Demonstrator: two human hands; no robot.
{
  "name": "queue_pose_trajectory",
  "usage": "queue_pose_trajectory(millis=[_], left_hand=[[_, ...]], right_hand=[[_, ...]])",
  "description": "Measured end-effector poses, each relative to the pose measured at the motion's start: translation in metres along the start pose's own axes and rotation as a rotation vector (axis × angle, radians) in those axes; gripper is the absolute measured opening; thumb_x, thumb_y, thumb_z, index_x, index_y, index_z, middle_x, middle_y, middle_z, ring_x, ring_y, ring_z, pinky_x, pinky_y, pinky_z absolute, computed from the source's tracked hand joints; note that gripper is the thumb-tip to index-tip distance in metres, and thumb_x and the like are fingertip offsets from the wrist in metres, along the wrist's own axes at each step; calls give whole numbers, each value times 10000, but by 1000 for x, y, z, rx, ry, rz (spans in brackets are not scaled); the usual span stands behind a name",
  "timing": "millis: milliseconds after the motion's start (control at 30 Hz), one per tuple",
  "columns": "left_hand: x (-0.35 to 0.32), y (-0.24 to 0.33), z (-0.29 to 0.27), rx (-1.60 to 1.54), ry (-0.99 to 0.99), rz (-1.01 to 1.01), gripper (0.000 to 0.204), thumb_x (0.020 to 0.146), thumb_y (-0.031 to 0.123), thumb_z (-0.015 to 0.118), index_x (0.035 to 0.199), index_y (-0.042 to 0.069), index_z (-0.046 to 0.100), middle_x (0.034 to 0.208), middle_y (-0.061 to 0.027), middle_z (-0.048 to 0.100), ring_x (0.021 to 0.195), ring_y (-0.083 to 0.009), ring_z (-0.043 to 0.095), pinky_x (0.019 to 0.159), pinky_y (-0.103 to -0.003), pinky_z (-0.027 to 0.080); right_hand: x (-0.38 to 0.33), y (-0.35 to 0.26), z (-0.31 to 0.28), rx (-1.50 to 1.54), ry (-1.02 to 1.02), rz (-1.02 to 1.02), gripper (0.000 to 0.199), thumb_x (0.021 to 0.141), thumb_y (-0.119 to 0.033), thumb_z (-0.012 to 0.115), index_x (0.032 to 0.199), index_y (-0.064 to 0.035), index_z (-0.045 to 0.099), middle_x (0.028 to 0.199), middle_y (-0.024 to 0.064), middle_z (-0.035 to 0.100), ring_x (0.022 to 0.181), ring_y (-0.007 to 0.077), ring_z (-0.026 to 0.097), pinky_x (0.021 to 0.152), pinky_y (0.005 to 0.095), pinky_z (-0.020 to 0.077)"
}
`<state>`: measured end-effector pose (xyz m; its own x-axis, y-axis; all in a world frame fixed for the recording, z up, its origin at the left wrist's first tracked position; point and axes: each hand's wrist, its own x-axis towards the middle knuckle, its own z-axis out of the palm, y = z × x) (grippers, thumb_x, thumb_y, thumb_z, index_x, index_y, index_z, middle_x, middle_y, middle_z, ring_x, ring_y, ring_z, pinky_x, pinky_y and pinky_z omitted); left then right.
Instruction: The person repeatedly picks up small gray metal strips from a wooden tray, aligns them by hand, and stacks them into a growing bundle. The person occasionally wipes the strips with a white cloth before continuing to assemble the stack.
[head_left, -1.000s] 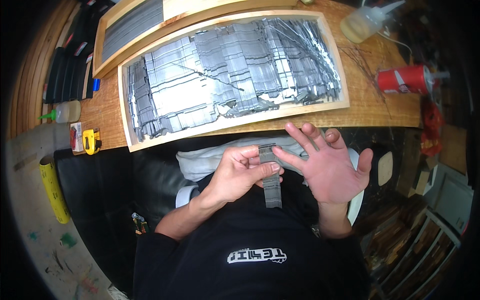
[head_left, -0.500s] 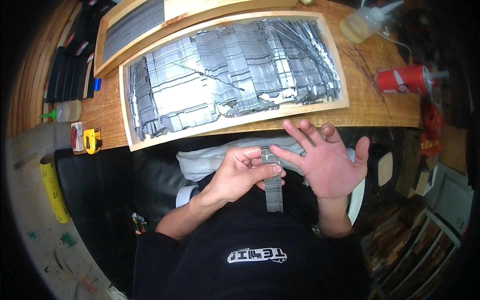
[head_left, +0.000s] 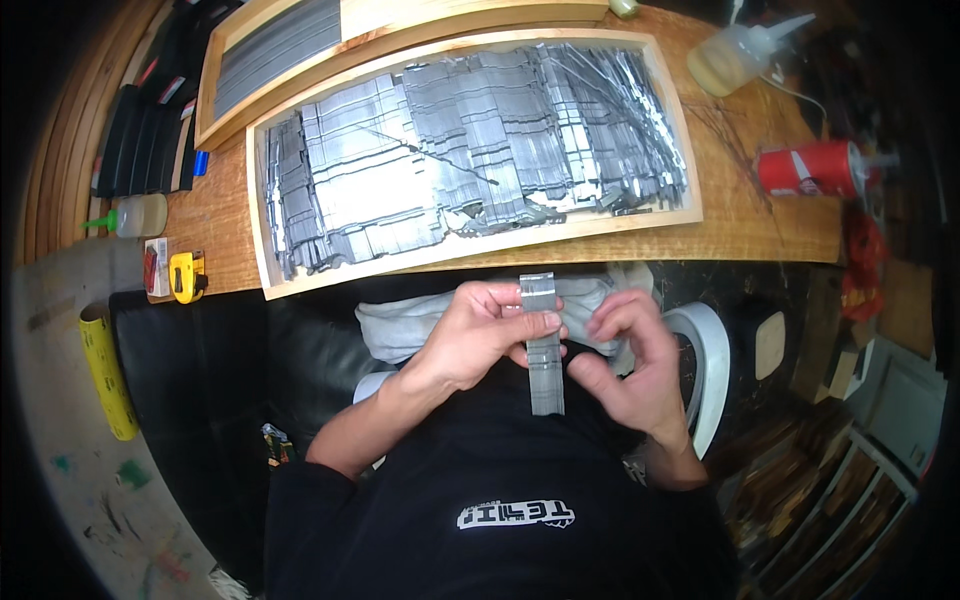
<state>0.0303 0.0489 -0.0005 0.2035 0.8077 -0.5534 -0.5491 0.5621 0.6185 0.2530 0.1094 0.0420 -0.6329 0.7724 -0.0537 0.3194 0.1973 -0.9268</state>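
My left hand (head_left: 470, 335) pinches a narrow stack of thin grey strips (head_left: 546, 385) between thumb and fingers, in front of my chest. The stack stands lengthwise, its lower end hanging below the fingers. Just right of it is my right hand (head_left: 645, 365), apart from the stack, with fingers bent and the thumb spread away from them; nothing shows in it. Beyond both hands lies a shallow wooden tray (head_left: 687, 150), full of similar grey strips (head_left: 480, 130) in rough rows, several of them loose on top.
A second wooden tray (head_left: 400, 45) lies behind the first on the wooden table (head_left: 225, 220). On the left are a yellow tape measure (head_left: 187, 277) and a green-tipped bottle (head_left: 140, 215). A red can (head_left: 808, 170) and a squeeze bottle (head_left: 730, 60) stand right. Grey cloth (head_left: 400, 325) lies beyond my hands.
My right hand has turned from spread fingers to bent ones and moved off the top of the stack. My left hand still grips the strips. The view has shifted slightly.
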Motion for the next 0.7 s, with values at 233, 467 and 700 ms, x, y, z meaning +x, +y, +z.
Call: queue_pose_trajectory(millis=[233, 467, 700], left_hand=[[14, 1, -3, -10, 4, -7, 216, 962, 86, 764, 1160, 8, 730, 999, -134, 786, 859, -222, 788, 613, -236, 618], [10, 7, -2, 11, 5, -67, 250, 968, 45, 743, 1211, 4, 707, 1044, -142, 783, 944, -257, 786, 707, -310, 657], [-3, -3, 13, 1, -28, -79, 269, 971, 10, 724, 1237, -1, 685, 1095, -156, 778, 938, -238, 784, 749, -326, 663]], right_hand=[[-45, 21, 36, 248, -187, 113, 247, 854, -32, 848, 1030, 22, 683, 947, 77, 717, 851, 177, 731, 754, 286, 613], [-50, 31, 58, 295, -41, -2, 207, 861, 15, 815, 1066, 15, 785, 933, 142, 795, 812, 227, 783, 708, 282, 612], [-49, 29, 56, 299, -34, -10, 184, 859, 22, 814, 1042, 20, 789, 901, 141, 795, 813, 226, 788, 716, 288, 619]])
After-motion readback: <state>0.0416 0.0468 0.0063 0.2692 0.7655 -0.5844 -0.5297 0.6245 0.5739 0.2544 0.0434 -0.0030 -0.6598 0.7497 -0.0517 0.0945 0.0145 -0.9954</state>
